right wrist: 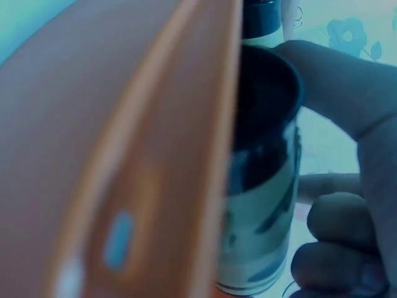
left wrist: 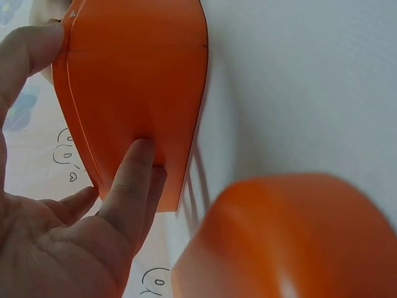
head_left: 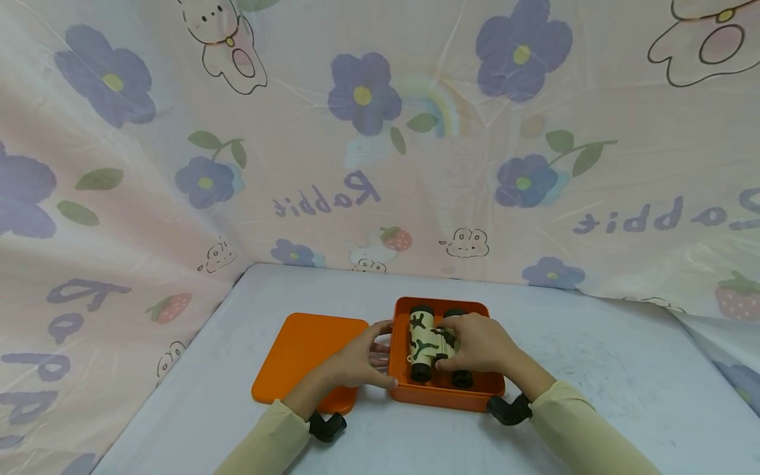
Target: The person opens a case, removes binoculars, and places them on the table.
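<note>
On my far left the orange lid (head_left: 305, 356) lies flat on the white table (head_left: 594, 369), just beside the box. My left hand (head_left: 359, 359) is spread, fingers (left wrist: 133, 180) straight and pressed against the left wall of the orange box (head_left: 442, 389), thumb along its near corner; it grips nothing. Left forearm comes in low from the bottom edge, yellow sleeve (head_left: 267, 439), black wrist mount under it.

Inside the box sit the camouflage binoculars (head_left: 429, 343), barrels pointing toward and away from me, black eyecups at both ends. My right hand (head_left: 481, 343) lies over them from the right, fingers curled round the barrels, holding them in the box. In the right wrist view the thumb wraps the dark barrel end, box wall close in front.

Backdrop curtain (head_left: 380, 132) reads "Rabbit", mirrored, amid purple flowers.
</note>
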`<state>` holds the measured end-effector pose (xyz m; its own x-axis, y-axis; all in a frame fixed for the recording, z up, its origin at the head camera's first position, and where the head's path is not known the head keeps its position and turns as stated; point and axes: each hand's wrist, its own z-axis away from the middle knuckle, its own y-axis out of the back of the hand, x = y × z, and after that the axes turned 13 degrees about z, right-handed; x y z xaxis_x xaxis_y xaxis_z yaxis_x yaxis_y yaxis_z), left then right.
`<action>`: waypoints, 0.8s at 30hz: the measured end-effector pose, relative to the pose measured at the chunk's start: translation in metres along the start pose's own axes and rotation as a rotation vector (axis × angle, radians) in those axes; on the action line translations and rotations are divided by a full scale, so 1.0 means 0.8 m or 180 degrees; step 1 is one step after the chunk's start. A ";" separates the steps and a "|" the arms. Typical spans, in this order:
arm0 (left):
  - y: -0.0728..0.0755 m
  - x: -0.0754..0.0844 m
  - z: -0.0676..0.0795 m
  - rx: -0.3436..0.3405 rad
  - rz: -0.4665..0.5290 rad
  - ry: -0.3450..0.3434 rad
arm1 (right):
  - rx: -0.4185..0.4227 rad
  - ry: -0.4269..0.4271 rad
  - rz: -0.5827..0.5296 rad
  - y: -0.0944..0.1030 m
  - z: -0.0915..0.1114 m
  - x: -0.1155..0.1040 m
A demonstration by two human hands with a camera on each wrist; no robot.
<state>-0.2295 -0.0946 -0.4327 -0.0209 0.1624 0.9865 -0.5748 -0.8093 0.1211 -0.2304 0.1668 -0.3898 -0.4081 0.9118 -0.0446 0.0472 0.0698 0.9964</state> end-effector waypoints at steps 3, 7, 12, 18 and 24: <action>0.000 0.001 0.000 -0.0001 0.0021 0.0010 | -0.0007 -0.0022 -0.0020 -0.001 0.000 0.000; -0.001 0.001 0.001 0.0001 0.0049 0.0025 | 0.0000 -0.0026 -0.0028 0.000 0.000 0.001; 0.000 0.001 0.001 0.0007 0.0065 0.0032 | 0.0023 0.0000 -0.0053 0.005 0.000 0.000; 0.000 0.002 0.001 0.0000 0.0070 0.0064 | -0.0005 0.0021 -0.0039 0.013 0.001 0.003; 0.000 0.002 0.002 -0.0006 0.0089 0.0077 | -0.0084 0.0033 -0.0102 0.020 0.002 0.007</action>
<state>-0.2279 -0.0952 -0.4306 -0.0567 0.1535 0.9865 -0.5753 -0.8126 0.0933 -0.2301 0.1735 -0.3742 -0.4184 0.9051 -0.0760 0.0099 0.0882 0.9961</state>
